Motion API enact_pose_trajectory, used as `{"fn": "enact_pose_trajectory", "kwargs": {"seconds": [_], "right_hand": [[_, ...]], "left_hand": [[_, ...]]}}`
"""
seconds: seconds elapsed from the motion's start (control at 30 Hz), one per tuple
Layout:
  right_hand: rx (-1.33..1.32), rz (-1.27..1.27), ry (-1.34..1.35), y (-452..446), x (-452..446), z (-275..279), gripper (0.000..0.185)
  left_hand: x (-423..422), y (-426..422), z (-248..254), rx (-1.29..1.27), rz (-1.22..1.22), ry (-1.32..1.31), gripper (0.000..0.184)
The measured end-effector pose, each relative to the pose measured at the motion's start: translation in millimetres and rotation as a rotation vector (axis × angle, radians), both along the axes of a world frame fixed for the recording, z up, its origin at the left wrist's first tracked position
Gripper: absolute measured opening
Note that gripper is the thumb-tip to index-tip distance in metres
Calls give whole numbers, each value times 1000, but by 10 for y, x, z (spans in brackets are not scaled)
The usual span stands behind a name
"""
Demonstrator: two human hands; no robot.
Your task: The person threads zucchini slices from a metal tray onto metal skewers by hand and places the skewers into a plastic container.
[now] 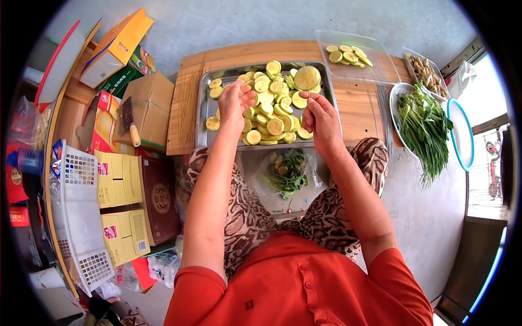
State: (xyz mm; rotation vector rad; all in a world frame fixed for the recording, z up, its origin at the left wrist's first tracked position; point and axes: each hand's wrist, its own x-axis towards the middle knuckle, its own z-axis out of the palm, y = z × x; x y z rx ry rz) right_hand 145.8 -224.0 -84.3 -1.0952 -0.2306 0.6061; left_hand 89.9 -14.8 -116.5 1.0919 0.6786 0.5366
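Observation:
A metal tray [203, 120] is spread with many round zucchini slices [275, 126]. Over its right part, my right hand [322, 120] pinches what looks like a thin skewer [308, 94], seen nearly end-on. A larger-looking zucchini slice [307, 78] sits just beyond those fingertips, apparently on the skewer, though the join is hard to see. My left hand [237, 102] hovers above the left part of the tray, its fingers loosely curled and apart, with nothing visible in them.
Thin skewers lie on the wooden table [356, 103] at both sides. A clear plastic tray [375, 68] holds more slices. Leafy greens [421, 117] fill a white bowl at right. A bag of trimmings [288, 171] sits below; a cleaver [130, 122] and boxes [155, 103] stand left.

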Motion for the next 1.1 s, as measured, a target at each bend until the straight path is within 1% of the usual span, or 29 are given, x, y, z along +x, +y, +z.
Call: {"fn": "enact_pose_trajectory", "kwargs": {"seconds": [0.13,0.2,0.23,0.27,0.33,0.37,0.4,0.47,0.5,0.53,0.6,0.63,0.7,0.8,0.97,1.07,1.1], "right_hand": [[-24,17,-48,-72,-3,28,25],[-39,25,-60,-105,-4,39,27],[-41,28,-65,-112,-9,53,27],[-44,30,-71,-120,-6,60,27],[-44,27,-71,-145,9,54,26],[-48,27,-71,-158,11,70,24],[-53,28,-71,-167,12,77,23],[-53,27,-66,-178,14,74,22],[-52,27,-61,-181,15,73,21],[-52,25,-60,-185,14,71,21],[-32,25,-55,-195,11,62,20],[-34,22,-55,-194,10,53,20],[-48,22,-58,-193,7,37,23],[-54,21,-47,-209,-6,63,23],[-67,24,-53,-225,-4,42,22],[-64,30,-60,-248,6,36,21],[-56,33,-62,-256,13,38,21]], "left_hand": [[6,-27,-101,55,-48,30,24],[18,-68,-149,237,-207,129,22],[34,-120,-183,342,-235,223,22],[43,-115,-243,534,-324,304,24],[37,-203,-411,974,-353,457,32],[-7,-300,-295,1074,-435,580,37],[-33,-351,-318,1074,-437,579,37],[-76,-447,-339,1349,-472,609,43],[-96,-518,-306,1409,-449,645,45],[-82,-536,-309,1410,-451,643,45],[-51,-561,-331,1490,-484,489,43],[-45,-574,-344,1490,-486,486,43],[-38,-603,-393,1626,-564,396,46],[-27,-641,-447,1696,-604,359,50],[6,-623,-551,1694,-582,339,53],[48,-592,-566,1650,-558,339,52],[95,-565,-571,1359,-556,347,50]]}}
